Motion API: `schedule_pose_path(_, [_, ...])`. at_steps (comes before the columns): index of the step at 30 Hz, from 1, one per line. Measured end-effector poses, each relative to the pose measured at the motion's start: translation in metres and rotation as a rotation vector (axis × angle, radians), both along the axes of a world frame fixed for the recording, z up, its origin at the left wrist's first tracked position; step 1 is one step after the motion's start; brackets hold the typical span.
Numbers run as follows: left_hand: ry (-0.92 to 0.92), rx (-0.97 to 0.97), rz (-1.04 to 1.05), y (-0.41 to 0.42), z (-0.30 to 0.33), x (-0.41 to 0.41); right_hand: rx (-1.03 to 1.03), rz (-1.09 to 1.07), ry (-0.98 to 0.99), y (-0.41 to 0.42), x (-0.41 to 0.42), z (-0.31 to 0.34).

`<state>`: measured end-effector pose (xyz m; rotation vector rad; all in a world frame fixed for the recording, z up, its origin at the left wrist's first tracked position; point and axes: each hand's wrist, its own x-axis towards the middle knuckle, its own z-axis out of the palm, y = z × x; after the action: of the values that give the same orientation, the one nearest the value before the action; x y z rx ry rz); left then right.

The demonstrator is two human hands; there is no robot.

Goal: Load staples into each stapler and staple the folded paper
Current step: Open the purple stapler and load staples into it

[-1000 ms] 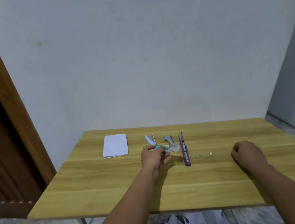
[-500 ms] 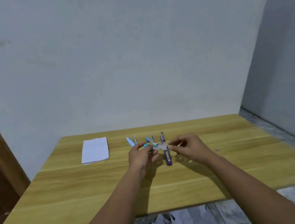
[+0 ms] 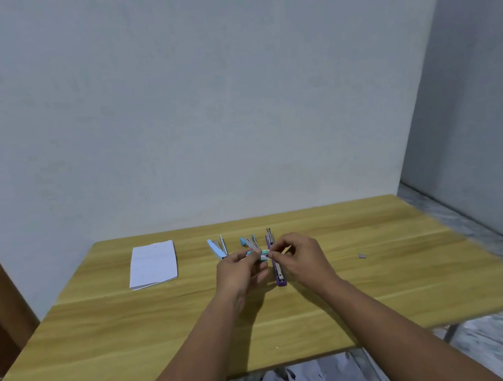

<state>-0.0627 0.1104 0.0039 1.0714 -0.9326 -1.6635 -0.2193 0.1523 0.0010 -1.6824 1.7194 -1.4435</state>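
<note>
The left hand [image 3: 241, 269] is curling its fingers round a small teal-and-white stapler [image 3: 257, 253], w/ the thumb and fingertips gripping it just above the counter [image 3: 382, 285]. The right hand [image 3: 301, 255] is meeting it from the other side, w/ thumb and forefinger pinching at the white end of that same stapler; whether a staple strip is sitting between those fingers is too small to tell. Both hands are hovering near the middle of the counter, almost touching each other. Directly under and between them a purple stapler [image 3: 279, 274] is lying flat & opened out, w/ its metal channel facing up and its long axis running away from the person. Just left of that, behind the left hand, a blue stapler [image 3: 248, 242] is lying partly hidden by the fingers. Further left, a light-blue stapler [image 3: 217, 249] is lying opened, its arm spread from its base. Well left of the staplers, the folded paper [image 3: 154, 265] is sitting flat on the counter, white, w/ its stacked edges showing at the near side. Off to the right, well apart from the hands, a small grey strip of staples [image 3: 362, 256] is resting alone on the wood. A pale wall [image 3: 201, 101] is standing behind the counter.
</note>
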Motion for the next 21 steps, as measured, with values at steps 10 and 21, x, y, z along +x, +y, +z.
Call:
schedule_pose_path(10, [-0.205,-0.092,-0.112,-0.004,0.005,-0.020,0.112,0.022,-0.213,0.003,-0.026,-0.010])
schedule_pose_path(21, [-1.263,-0.627,-0.081,-0.041,-0.008,-0.056,0.380,-0.398,0.458,0.000,-0.138,-0.007])
